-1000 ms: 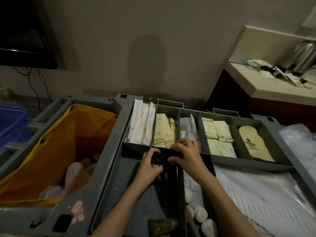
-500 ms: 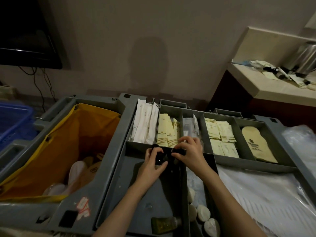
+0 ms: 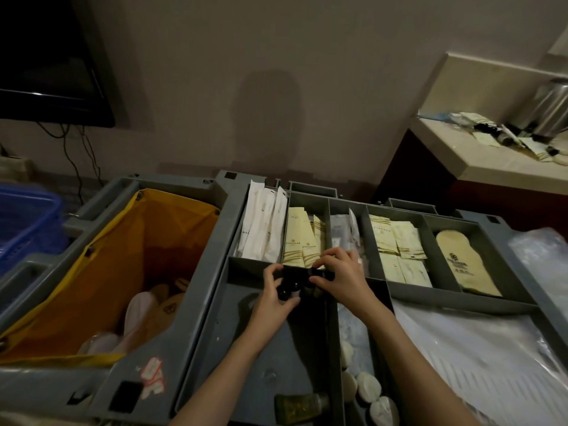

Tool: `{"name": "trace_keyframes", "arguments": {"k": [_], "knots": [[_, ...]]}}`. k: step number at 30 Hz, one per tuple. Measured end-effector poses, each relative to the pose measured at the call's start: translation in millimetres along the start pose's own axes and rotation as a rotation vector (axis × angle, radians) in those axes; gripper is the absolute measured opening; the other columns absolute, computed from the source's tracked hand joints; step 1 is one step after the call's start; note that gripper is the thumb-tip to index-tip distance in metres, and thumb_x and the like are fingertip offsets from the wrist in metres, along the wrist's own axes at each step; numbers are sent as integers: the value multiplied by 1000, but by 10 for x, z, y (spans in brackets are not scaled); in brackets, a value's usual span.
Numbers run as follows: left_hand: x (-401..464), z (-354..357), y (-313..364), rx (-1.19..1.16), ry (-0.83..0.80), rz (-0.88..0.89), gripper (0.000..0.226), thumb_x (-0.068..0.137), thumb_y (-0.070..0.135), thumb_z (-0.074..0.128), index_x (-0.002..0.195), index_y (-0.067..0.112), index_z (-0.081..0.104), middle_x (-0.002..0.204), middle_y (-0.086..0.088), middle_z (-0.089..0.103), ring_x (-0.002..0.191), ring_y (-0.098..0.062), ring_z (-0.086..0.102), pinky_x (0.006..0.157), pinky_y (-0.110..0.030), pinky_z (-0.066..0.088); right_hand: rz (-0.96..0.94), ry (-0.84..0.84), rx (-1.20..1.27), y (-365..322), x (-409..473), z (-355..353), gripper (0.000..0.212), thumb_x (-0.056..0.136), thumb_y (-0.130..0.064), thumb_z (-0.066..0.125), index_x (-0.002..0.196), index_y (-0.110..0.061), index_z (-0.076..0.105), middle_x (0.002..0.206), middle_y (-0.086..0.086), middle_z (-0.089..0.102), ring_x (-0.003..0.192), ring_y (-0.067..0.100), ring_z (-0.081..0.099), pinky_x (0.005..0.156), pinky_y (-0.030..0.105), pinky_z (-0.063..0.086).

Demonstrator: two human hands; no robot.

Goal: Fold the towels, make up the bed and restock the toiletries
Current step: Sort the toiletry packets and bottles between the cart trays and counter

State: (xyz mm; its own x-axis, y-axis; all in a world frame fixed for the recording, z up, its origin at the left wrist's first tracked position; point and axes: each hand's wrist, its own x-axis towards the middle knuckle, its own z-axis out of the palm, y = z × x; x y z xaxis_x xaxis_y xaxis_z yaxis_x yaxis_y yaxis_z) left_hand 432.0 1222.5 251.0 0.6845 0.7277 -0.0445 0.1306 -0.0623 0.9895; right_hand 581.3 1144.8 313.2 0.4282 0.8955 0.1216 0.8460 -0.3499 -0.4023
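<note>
A grey housekeeping cart tray [image 3: 233, 305] fills the lower view. At the far end of its large left compartment my left hand [image 3: 273, 302] and my right hand [image 3: 341, 278] both grip a cluster of small dark-capped toiletry bottles [image 3: 295, 282]. My left fingers curl round the bottles from the left, my right fingers pinch them from above. Behind the hands stand white sachets [image 3: 261, 226] and cream sachets [image 3: 302, 241] in slots. One greenish bottle [image 3: 295, 407] lies at the compartment's near end.
A yellow laundry bag [image 3: 123, 256] hangs open on the cart's left, with slippers inside. Cream packets [image 3: 396, 241] and a slipper [image 3: 464, 262] fill right slots. Round wrapped soaps [image 3: 368, 388] lie in a narrow bin. Plastic-wrapped stock [image 3: 479, 358] lies right. A counter [image 3: 491, 161] stands far right.
Both hands have shifted slightly while still working the dark bottles at the compartment's far end; my left fingers have spread wider over the caps. The camera tilted a little.
</note>
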Motion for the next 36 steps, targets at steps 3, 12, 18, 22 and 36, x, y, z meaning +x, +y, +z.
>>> {"name": "trace_keyframes", "arguments": {"k": [3,12,18,22,36], "knots": [[47,2,-18,29,7,-27,48,81,3,69,112,32,46,115,5,58,111,-13,57,83,-17,47,-8,-49,8,-6,14,-26,34,84,-35,67,117,-31,58,130,-9,42,125,13,25,104,35,26],[40,-16,-11,12,27,7,37,77,5,73,100,29,58,105,8,57,97,-5,59,75,-12,47,-111,-186,44,-118,51,43,30,85,-32,65,114,-36,62,134,-9,39,127,15,21,109,43,25],[73,-56,-39,13,123,32,22,85,19,68,101,21,54,107,-2,58,100,-15,60,77,-19,50,-82,-129,59,-66,56,47,28,83,-34,67,111,-31,63,127,-11,43,121,11,26,106,37,31],[35,-45,4,-86,73,-45,19,89,43,54,103,32,47,116,-5,59,108,-20,60,88,-38,53,-79,-113,56,-79,61,63,28,83,-33,68,109,-30,63,126,-11,43,120,9,27,104,34,32],[141,-282,145,317,106,177,33,84,8,67,117,12,65,95,11,47,90,2,49,81,2,34,-84,-68,92,-127,133,175,28,85,-24,66,112,-24,60,113,-8,55,106,7,45,97,32,41]]}}
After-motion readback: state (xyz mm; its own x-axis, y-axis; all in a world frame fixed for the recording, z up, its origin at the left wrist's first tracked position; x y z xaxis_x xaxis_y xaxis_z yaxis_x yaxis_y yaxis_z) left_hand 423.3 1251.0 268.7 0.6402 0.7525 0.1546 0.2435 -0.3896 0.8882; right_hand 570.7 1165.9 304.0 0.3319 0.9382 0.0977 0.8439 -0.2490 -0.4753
